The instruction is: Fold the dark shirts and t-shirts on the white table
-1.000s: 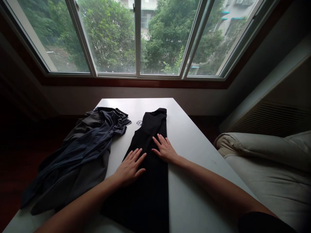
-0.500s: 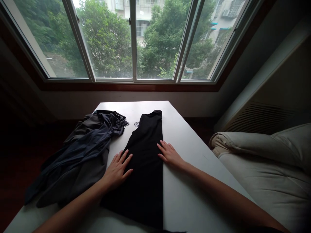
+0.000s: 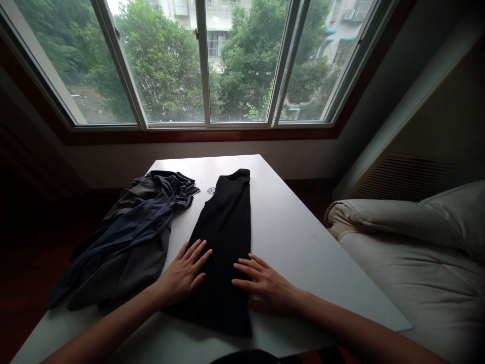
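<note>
A pair of black trousers (image 3: 226,222) lies folded lengthwise down the middle of the white table (image 3: 299,237). My left hand (image 3: 185,273) rests flat on the trousers' near left edge, fingers spread and open. Flat on the near right part of the trousers lies my right hand (image 3: 265,284), fingers stretched out toward the left. Neither hand holds anything.
A heap of grey and dark blue clothes (image 3: 129,237) covers the table's left side. A small dark mark (image 3: 210,190) sits on the table beside the trousers' far end. A cream sofa (image 3: 409,253) stands to the right. A wide window (image 3: 204,60) fills the far wall.
My right hand slid back toward me and leftward onto the trousers' lower part. My left hand stayed at the left edge. The view shifted slightly.
</note>
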Motion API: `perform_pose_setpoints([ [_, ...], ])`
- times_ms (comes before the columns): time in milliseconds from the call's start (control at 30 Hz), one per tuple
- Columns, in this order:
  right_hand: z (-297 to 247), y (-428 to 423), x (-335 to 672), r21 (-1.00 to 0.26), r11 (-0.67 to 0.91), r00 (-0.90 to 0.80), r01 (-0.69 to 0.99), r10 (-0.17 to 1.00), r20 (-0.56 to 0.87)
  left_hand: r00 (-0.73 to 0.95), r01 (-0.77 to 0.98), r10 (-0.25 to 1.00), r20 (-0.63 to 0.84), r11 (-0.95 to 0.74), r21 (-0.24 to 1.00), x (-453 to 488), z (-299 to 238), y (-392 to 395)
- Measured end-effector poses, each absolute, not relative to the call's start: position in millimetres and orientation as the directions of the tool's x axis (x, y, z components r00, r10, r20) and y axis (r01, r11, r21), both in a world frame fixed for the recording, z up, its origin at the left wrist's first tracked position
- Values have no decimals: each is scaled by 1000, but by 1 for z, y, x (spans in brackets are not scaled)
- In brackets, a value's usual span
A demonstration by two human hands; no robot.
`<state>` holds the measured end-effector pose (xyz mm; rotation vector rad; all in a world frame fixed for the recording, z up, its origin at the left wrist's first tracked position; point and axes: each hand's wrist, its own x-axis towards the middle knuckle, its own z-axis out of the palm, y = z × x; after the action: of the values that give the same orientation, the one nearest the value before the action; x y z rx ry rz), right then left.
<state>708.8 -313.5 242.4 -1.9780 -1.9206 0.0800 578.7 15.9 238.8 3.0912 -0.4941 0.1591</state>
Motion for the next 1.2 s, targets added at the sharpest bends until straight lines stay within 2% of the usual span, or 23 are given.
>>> perform_pose_setpoints([
  [100, 231, -306, 706, -290, 52, 47, 956, 944, 325, 942, -332, -328, 68, -942, 59, 586, 247, 11],
  [267, 246, -321, 716, -468, 92, 80, 879, 939, 335, 927, -375, -371, 58, -910, 180, 599, 257, 5],
  [500, 283, -353, 718, -603, 20, 111, 798, 978, 178, 907, -416, -418, 44, -876, 243, 589, 245, -31],
  [667, 307, -357, 730, -775, -61, 68, 629, 997, -23, 898, -431, -438, 39, -859, 275, 573, 247, -54],
  [733, 309, -351, 746, -805, -137, 132, 577, 988, -74, 906, -417, -418, 62, -858, 300, 578, 252, -54],
  [800, 304, -337, 771, -801, -225, 314, 555, 948, -49, 928, -373, -356, 113, -867, 331, 595, 255, -47],
  [900, 285, -307, 821, -753, -351, 599, 557, 797, 72, 951, -279, -199, 239, -884, 375, 639, 254, -30],
  [1000, 267, -272, 872, -581, -605, 807, 545, 567, 167, 935, -128, 31, 353, -899, 419, 697, 247, -10],
  [1100, 255, -239, 911, -405, -833, 926, 377, 346, 150, 902, 133, 304, 306, -870, 474, 754, 242, 2],
  [1200, 246, -212, 931, -266, -934, 962, 239, 191, 196, 846, 355, 484, 225, -825, 440, 794, 238, 7],
])
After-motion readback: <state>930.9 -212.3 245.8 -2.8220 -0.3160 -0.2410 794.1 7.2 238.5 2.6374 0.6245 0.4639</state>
